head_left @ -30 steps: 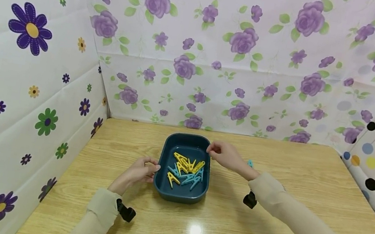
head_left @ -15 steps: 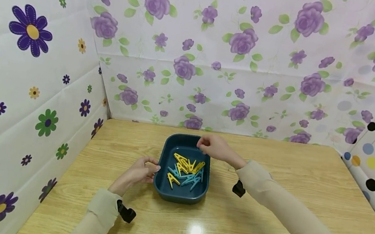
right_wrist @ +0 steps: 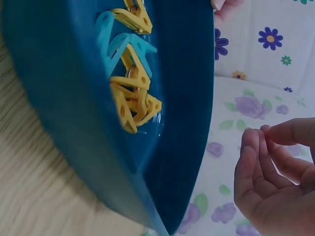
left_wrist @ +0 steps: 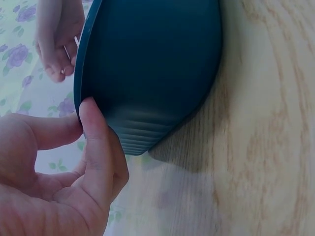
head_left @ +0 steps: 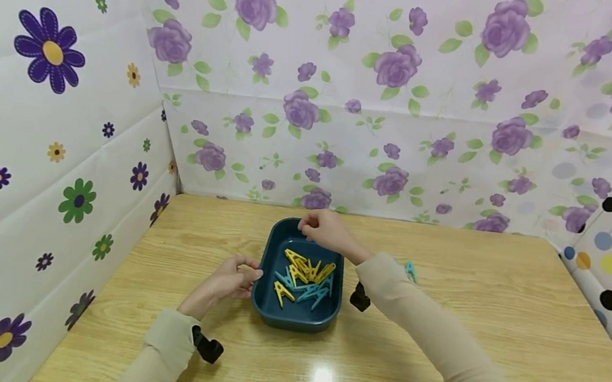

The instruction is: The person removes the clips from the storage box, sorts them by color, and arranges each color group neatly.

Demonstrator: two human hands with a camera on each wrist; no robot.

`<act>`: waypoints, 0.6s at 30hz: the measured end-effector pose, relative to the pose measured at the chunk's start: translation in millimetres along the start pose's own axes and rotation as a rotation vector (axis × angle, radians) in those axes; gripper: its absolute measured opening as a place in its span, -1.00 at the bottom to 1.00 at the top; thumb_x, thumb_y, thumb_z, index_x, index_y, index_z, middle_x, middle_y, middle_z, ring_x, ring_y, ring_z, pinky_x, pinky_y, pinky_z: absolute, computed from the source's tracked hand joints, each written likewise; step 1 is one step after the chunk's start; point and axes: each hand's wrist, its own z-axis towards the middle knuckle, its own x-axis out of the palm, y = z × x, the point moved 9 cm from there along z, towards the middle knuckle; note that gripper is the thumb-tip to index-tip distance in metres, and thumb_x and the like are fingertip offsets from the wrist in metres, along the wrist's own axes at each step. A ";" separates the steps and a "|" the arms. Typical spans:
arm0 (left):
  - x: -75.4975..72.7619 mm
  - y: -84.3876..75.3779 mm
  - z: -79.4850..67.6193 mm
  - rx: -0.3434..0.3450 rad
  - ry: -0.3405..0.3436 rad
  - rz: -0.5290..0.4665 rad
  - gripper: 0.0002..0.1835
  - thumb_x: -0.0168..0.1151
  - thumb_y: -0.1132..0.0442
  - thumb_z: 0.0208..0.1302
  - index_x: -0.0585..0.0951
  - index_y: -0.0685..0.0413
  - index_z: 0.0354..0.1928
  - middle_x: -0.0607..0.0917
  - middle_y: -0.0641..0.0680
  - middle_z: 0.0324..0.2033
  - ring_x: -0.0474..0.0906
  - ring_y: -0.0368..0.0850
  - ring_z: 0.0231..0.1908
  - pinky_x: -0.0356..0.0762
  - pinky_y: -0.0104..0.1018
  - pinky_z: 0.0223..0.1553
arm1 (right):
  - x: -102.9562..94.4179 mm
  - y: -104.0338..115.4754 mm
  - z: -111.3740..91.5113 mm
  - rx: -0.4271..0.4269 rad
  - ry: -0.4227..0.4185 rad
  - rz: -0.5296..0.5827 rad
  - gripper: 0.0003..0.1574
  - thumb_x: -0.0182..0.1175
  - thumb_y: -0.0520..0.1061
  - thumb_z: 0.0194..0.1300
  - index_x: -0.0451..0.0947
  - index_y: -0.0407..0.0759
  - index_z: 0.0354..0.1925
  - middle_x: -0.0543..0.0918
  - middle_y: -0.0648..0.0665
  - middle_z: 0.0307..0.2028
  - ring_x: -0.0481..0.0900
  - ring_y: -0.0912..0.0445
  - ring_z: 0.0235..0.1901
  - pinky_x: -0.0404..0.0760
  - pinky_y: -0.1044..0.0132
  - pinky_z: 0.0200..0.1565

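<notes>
A dark blue plastic bin [head_left: 291,323] sits on the table with several yellow clothespins [head_left: 298,272] and light blue clothespins [head_left: 314,292] inside. My left hand [head_left: 229,278] pinches its left rim between thumb and fingers, as the left wrist view also shows on the bin wall [left_wrist: 152,64]. Over the bin's far end is my right hand [head_left: 330,231], its fingers curled and thumb tip meeting the fingertips. In the right wrist view nothing shows in that right hand [right_wrist: 278,172]. One light blue clothespin [head_left: 411,272] lies on the table beyond the right forearm.
The wooden table [head_left: 482,292] extends to both sides of the bin. A floral cloth backdrop [head_left: 306,111] hangs along its far edge. Patterned sheets line the left and right sides.
My right hand has moved left from beside the bin's right rim to above its far end. My left hand, the bin and the clothespins inside stay in place.
</notes>
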 end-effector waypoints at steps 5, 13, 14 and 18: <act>1.1 0.9 0.3 -0.007 0.006 -0.006 -0.65 0.09 0.29 0.42 0.38 0.31 0.15 0.57 -0.03 -0.52 0.49 -0.25 -0.55 0.56 -0.38 -0.46 | 11.4 3.9 7.3 0.002 0.018 0.046 -0.77 0.07 -0.15 0.43 0.62 -0.23 -0.14 0.69 -0.14 -0.27 0.63 0.14 -0.39 0.60 0.34 -0.28; 1.7 -1.9 -0.4 -0.004 0.036 -0.012 -0.63 0.07 0.27 0.43 0.36 0.33 0.16 0.55 -0.04 -0.53 0.47 -0.25 -0.54 0.56 -0.39 -0.45 | 35.7 19.4 14.3 -0.084 0.105 0.051 -0.73 0.03 -0.21 0.43 0.60 -0.34 -0.08 0.68 -0.29 -0.18 0.63 -0.04 -0.31 0.56 0.35 -0.24; 1.6 -1.7 -0.2 -0.006 0.038 -0.015 -0.64 0.07 0.27 0.43 0.36 0.33 0.16 0.54 -0.04 -0.53 0.47 -0.25 -0.55 0.55 -0.39 -0.45 | 39.7 20.1 14.6 -0.091 0.123 0.041 -0.73 0.03 -0.21 0.43 0.59 -0.35 -0.07 0.68 -0.31 -0.17 0.61 -0.03 -0.32 0.55 0.35 -0.24; 1.8 -0.1 0.8 -0.004 0.049 -0.014 -0.64 0.07 0.25 0.44 0.36 0.31 0.16 0.53 -0.05 -0.52 0.46 -0.26 -0.55 0.55 -0.39 -0.44 | 53.3 21.0 14.9 -0.106 0.190 -0.052 -0.77 0.06 -0.19 0.41 0.61 -0.24 -0.11 0.69 -0.23 -0.18 0.54 0.15 -0.40 0.53 0.37 -0.26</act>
